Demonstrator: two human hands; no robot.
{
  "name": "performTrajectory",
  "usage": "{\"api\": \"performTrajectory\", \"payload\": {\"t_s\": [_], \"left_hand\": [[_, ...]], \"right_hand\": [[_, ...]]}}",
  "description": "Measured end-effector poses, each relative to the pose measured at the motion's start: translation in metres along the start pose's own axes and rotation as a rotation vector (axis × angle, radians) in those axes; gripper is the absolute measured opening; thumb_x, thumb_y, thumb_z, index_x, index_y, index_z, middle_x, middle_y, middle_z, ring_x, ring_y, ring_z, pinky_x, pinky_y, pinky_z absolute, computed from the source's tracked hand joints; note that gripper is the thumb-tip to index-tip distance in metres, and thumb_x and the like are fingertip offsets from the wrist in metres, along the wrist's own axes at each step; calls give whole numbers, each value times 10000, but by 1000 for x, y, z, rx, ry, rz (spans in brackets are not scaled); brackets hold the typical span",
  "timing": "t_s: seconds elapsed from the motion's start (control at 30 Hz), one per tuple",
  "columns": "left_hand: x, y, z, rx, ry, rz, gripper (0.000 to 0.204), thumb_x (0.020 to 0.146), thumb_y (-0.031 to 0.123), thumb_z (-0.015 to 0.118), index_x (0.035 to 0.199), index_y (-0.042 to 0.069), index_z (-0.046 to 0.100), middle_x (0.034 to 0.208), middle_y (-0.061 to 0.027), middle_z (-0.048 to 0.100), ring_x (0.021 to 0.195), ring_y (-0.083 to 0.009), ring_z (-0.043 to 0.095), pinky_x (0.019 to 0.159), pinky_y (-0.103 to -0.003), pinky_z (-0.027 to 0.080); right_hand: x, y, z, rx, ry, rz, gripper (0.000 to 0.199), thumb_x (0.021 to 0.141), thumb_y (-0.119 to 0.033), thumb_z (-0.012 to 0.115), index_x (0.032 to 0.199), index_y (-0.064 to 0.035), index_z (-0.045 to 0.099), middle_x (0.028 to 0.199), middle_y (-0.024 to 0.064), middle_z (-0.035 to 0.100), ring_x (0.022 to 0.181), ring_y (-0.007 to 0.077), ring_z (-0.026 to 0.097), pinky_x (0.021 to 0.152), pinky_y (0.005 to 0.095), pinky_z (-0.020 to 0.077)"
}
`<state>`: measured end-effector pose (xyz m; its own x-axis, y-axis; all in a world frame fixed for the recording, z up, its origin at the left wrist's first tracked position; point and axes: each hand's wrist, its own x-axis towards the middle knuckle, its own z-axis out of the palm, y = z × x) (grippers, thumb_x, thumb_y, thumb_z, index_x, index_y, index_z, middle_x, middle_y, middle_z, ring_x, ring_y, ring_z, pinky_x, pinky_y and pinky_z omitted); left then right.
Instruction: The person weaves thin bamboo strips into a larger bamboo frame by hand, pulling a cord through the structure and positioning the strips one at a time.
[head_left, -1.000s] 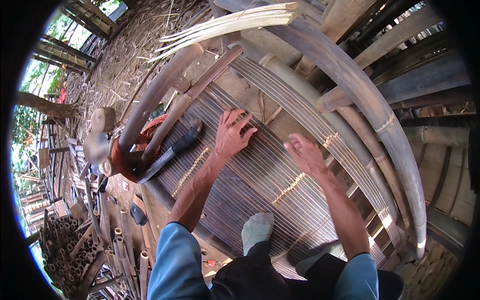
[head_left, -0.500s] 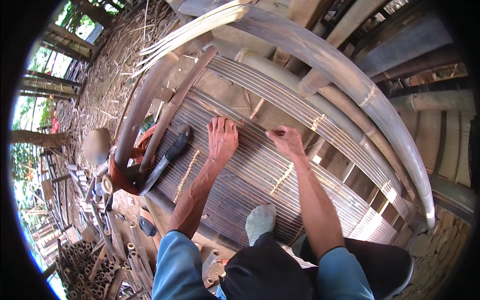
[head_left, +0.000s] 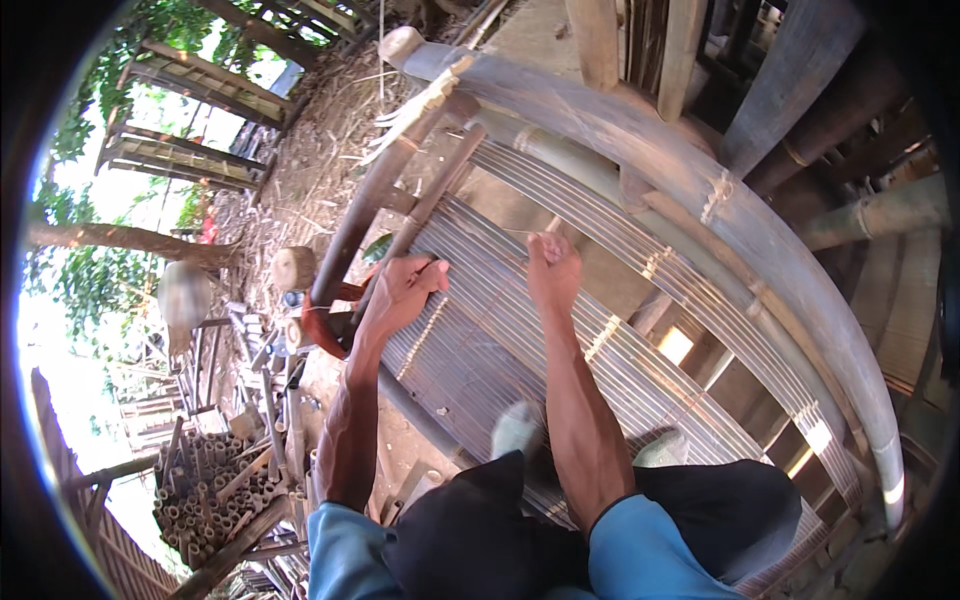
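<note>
Lettering: none legible. No readable numbers, labels or signs on the slatted bamboo bench (head_left: 480,335) or around it.

Space within right fingers (head_left: 548,244) hidden, foot (head_left: 514,430) blurred

Grey-brown slatted bamboo panel (head_left: 485,345) lying flat, crossed by pale lashings (head_left: 602,338).

Slatted bamboo platform (head_left: 480,365): narrow strips run side by side, crossed by rows of pale lashings (head_left: 602,338). 2 pale-socked feet (head_left: 515,430) rest on the strips, 1 beside a dark trouser leg (head_left: 720,510).
</note>
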<state>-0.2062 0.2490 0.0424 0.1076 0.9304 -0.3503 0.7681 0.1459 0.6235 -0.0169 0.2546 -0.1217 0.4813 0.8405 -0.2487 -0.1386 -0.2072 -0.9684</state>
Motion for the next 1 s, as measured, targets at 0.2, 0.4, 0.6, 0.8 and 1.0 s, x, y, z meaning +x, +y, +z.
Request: {"api": "performTrajectory", "payload": {"t_s": [0.2, 0.4, 0.6, 0.8, 1.0], "left_hand": [[-53, 27, -43, -389, -35, 43, 430, 1038, 316, 557, 825, -30, 699, 961, -108, 714, 1016, -163, 615, 1005, -300, 407], [-53, -7, -49, -1030, -114, 368, 473, 1054, 285, 517, 667, 30, 614, 812, -165, 692, 949, -360, 671, 1142, -581, 325], [-51, -42, -75, -922, -416, 363, 352, 1020, 219, 599, 771, -19, 671, 727, -103, 662, 695, -252, 642, 872, -494, 516], [-25, -68, -94, -728, -635, 397, 231, 991, 133, 658, 888, -74, 653, 790, -138, 635, 686, -282, 600, 662, -374, 480], [-58, -120, -108, -820, -198, 211, 425, 983, 266, 677, 696, -43, 621, 623, -98, 544, 624, -249, 497, 703, -417, 444]], "right_hand": [[-23, -20, -6, -190, -55, -216, 353, 943, -274, 697, 1160, 1, 653, 1106, 215, 650, 1074, 349, 620, 905, 464, 504], [-34, -27, 1, -423, -344, -548, 345, 934, -345, 694, 1100, -44, 675, 1200, 158, 644, 1165, 365, 588, 991, 483, 457], [-34, -29, -8, -491, -825, -761, 312, 885, -328, 746, 726, -77, 652, 1107, 147, 681, 1127, 306, 638, 1021, 466, 459], [-38, -19, -11, -565, -900, -583, 292, 865, -232, 770, 682, -75, 605, 686, 107, 591, 710, 306, 620, 793, 407, 495], [-73, -10, 95, -617, -487, -531, 258, 843, -223, 782, 704, -90, 610, 631, 67, 537, 665, 279, 560, 757, 399, 459]]}}
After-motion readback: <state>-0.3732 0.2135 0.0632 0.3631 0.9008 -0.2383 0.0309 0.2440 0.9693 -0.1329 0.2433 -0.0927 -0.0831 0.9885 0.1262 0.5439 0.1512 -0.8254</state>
